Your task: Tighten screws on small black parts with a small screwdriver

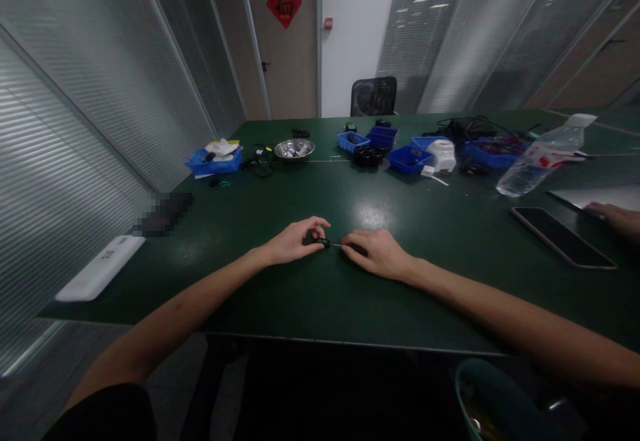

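My left hand [295,241] pinches a small black part [325,243] between thumb and fingers, just above the green table. From the other side, my right hand [375,253] lies low over the table with its fingers curled round a tool that looks like a small screwdriver. Only its thin silver shaft [337,245] shows well, pointing left at the black part; the grip is mostly hidden under the fingers. Whether the shaft's tip touches the part, I cannot tell.
Blue bins [409,159], a metal bowl [295,150] and cables stand along the back. At right are a tilted water bottle [543,157], a phone [563,237] and another person's hand [615,216]. A white device [103,267] lies left; a bin [463,394] is below.
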{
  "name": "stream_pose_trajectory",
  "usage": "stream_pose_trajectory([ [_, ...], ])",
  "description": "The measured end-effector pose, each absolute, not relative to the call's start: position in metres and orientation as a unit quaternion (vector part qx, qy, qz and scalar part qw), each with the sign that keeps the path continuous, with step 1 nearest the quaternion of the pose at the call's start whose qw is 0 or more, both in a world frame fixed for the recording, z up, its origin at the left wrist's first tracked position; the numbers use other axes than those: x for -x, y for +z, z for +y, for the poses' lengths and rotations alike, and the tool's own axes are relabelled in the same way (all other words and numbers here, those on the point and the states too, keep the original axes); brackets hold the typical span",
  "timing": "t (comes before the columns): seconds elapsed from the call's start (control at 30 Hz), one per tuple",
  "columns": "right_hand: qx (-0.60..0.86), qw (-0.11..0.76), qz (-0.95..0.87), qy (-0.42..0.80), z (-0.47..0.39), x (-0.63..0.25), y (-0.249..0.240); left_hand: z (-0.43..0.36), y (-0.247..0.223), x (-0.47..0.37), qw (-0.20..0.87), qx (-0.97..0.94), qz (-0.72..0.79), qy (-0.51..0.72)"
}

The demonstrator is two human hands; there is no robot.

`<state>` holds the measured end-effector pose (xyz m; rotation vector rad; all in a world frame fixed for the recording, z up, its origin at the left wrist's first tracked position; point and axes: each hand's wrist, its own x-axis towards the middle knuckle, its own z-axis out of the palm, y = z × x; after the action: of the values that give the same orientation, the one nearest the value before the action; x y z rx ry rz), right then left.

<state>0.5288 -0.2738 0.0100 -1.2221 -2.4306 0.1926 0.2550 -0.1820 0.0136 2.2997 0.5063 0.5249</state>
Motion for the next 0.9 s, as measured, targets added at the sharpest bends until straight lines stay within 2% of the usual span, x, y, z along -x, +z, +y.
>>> stream_pose_trajectory([
  [0.23, 0.434, 0.204, -0.874, 0.074, -0.2736, -0.5289, 0.0115, -0.1807, 0.0150, -0.2547, 0.256, -0.930, 0.183, 0.190],
  [0.9, 0.420, 0.203, -0.881, 0.077, -0.2749, -0.5286, 0.0131, -0.1824, 0.0169, -0.2552, 0.297, -0.924, 0.167, 0.175],
])
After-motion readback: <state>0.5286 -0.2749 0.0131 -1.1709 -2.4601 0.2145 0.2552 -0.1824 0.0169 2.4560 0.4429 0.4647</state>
